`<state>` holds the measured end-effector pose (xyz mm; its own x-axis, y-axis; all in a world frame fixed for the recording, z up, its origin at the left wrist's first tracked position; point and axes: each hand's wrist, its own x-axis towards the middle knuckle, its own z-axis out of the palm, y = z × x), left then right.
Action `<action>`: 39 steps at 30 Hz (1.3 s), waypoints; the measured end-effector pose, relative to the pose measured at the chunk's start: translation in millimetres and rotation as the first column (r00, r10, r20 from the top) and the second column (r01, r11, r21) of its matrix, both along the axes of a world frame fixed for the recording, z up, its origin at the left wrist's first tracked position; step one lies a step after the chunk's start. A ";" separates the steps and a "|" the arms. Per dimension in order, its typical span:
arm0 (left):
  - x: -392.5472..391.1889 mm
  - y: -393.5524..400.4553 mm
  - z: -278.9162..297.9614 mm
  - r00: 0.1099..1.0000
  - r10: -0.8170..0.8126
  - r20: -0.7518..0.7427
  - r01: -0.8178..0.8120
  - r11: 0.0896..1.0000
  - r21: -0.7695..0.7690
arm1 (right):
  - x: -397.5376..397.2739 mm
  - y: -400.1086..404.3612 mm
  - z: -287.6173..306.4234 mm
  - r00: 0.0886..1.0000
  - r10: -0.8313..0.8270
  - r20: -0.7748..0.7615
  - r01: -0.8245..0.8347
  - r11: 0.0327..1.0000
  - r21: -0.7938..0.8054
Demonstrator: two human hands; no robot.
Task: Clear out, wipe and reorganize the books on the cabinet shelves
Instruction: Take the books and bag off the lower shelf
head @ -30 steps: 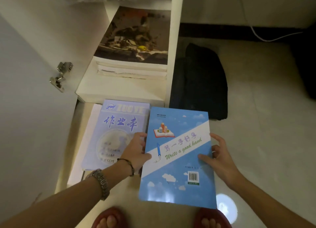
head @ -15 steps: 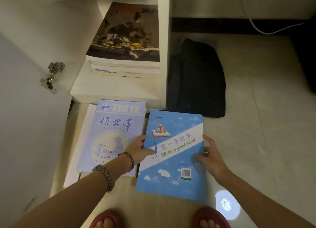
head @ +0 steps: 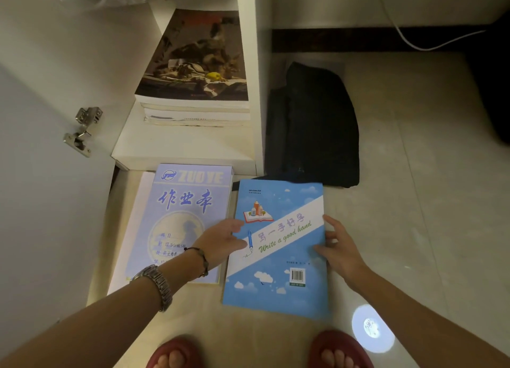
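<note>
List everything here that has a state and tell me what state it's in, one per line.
Blue book: closed, held by both side edges.
Left hand: grips its left edge.
Right hand: grips its right edge.
Purple notebook: closed, flat on the floor.
Book stack: lying flat on the shelf.
Cabinet door: open.

The pale floor bears a lilac notebook and dark cloth; the shelf bears stacked books.

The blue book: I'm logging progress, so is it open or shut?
Shut: the blue book shows only its cover; left hand and right hand grip its edges.
</note>
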<state>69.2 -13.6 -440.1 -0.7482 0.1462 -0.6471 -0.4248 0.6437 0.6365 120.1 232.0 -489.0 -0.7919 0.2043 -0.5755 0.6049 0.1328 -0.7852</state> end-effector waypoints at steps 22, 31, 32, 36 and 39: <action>-59.1 -68.9 29.4 0.886 -0.298 -0.355 0.129 0.894 -0.429 | -68.7 -58.6 67.0 0.857 0.509 -0.087 -0.329 0.669 0.666; -129.2 -116.7 58.1 0.866 -0.077 -0.494 -0.092 0.946 -0.310 | -126.5 -135.0 116.7 0.737 0.589 -0.332 -0.304 0.727 0.616; -139.1 -121.5 60.7 0.857 -0.057 -0.512 -0.110 0.950 -0.291 | -134.1 -141.8 120.1 0.732 0.580 -0.358 -0.305 0.748 0.589; -178.8 -137.6 68.2 0.771 0.064 -0.634 -0.235 0.953 -0.190 | -164.4 -162.0 120.9 0.749 0.493 -0.442 -0.285 0.842 0.457; -207.9 -145.6 67.6 0.702 0.171 -0.691 -0.322 0.942 -0.094 | -182.5 -170.1 111.7 0.759 0.450 -0.470 -0.271 0.875 0.401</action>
